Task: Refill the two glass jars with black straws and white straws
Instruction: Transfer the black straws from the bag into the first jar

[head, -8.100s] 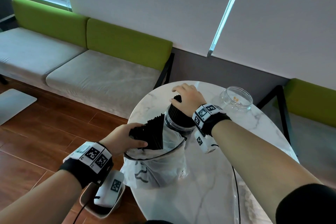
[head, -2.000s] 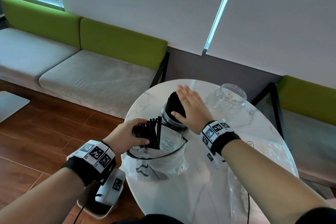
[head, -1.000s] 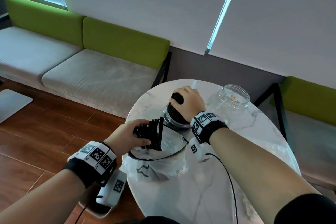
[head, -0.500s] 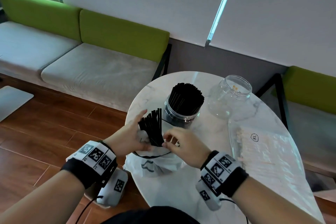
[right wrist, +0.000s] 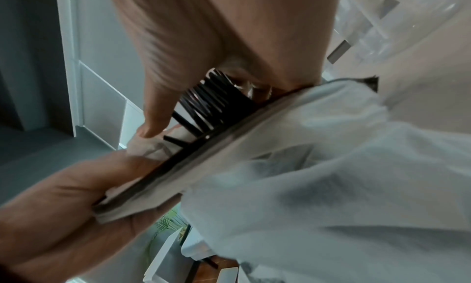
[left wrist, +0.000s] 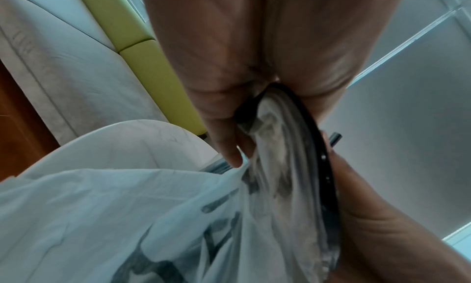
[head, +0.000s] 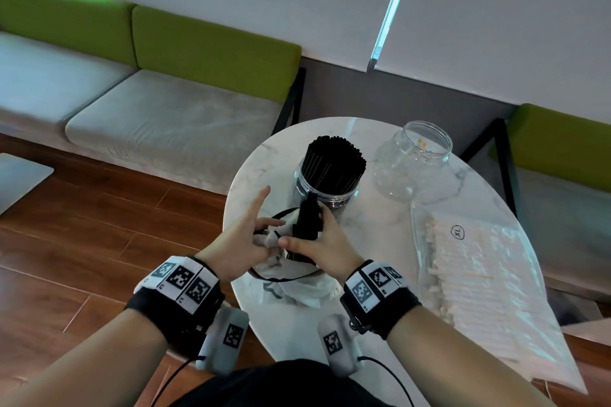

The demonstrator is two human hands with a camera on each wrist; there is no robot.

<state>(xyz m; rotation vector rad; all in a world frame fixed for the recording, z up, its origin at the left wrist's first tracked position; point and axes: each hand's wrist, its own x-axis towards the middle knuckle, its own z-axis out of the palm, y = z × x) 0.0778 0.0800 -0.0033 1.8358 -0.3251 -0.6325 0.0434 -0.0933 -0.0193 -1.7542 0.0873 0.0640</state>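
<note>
Small bundle of thin black plastic straws [head: 306,223] is gripped by right hand [head: 322,249] over crumpled white plastic bag [head: 299,289], left hand [head: 239,241] splayed, pinching bag rim; packed glass jar [head: 327,183] could be tipped if bundle is forced in

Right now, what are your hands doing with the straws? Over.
Right hand grips black straws in bag. Left hand pinches bag rim. Black jar full, other jar near empty. Nothing in the way.
</note>
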